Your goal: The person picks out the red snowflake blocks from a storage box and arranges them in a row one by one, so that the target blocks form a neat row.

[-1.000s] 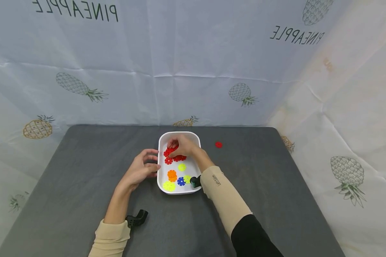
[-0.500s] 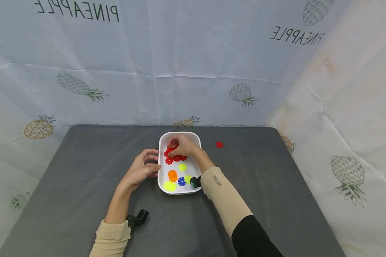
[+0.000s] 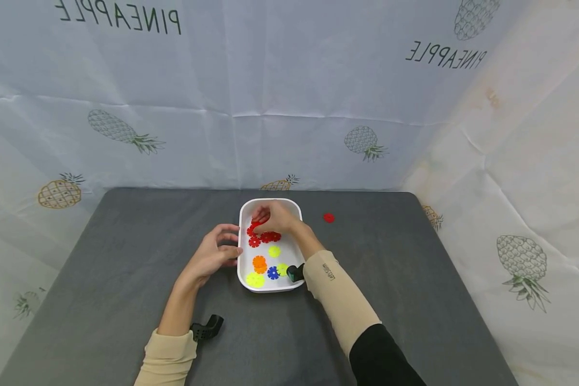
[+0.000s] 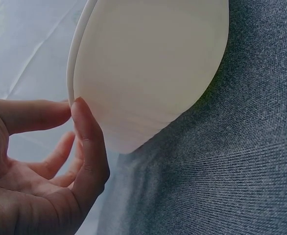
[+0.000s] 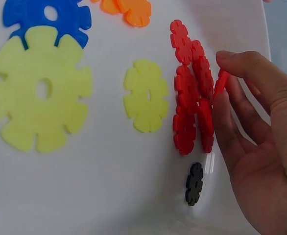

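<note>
Compared with half a second ago, almost nothing differs: both hands stay at the white tray [image 3: 245, 262]. The left hand [image 3: 211, 252] pinches the tray's left edge; the fingers of the right hand [image 3: 277, 217] grip one red disc [image 5: 221, 82], just beside the other red discs [image 5: 186, 90] toward the tray's far left corner. The tray stands on a dark grey counter [image 3: 130, 257], near the middle of its far edge. Behind the counter is a pale cloth [image 3: 294, 64] with printed pineapples.

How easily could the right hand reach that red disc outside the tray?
Probably yes: the red disc lies uncovered on the table. The right hand, pinching another red piece inside the tray, may first have to let go and lift out.
</note>
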The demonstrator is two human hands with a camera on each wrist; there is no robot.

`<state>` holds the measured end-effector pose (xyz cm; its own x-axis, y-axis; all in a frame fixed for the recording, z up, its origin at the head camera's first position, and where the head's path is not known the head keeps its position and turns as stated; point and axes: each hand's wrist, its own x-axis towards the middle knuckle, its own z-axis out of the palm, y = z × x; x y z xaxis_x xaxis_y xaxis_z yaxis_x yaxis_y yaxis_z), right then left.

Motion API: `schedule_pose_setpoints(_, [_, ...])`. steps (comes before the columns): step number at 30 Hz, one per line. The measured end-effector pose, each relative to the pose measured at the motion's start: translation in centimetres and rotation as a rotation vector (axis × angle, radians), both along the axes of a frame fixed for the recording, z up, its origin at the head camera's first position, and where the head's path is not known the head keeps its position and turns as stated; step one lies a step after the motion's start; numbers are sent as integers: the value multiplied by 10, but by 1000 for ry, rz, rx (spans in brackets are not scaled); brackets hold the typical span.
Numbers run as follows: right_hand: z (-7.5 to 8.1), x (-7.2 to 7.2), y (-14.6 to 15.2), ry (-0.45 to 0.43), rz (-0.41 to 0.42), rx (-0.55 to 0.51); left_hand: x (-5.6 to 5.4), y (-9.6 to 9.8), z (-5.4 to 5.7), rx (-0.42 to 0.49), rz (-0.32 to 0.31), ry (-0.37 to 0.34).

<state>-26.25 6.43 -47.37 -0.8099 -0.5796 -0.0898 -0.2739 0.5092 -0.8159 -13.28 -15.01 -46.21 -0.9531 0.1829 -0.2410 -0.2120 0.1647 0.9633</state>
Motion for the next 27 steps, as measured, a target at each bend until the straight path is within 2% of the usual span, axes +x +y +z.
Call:
schedule_pose_setpoints(8, [20,3,4,-18,-36,-1,0,1,-1,-3,3,-1])
schedule_pose_setpoints(14, [32,1,13,39,-53,11,0,1,-1,-4,4,-4])
schedule_pose_setpoints(22, [48,-6,38,108,-48,-61,0,2,-1,-2,9,-6])
schedule_pose_setpoints(27, [56,-7,60,133,-79,-91,0,1,-1,-4,13,4])
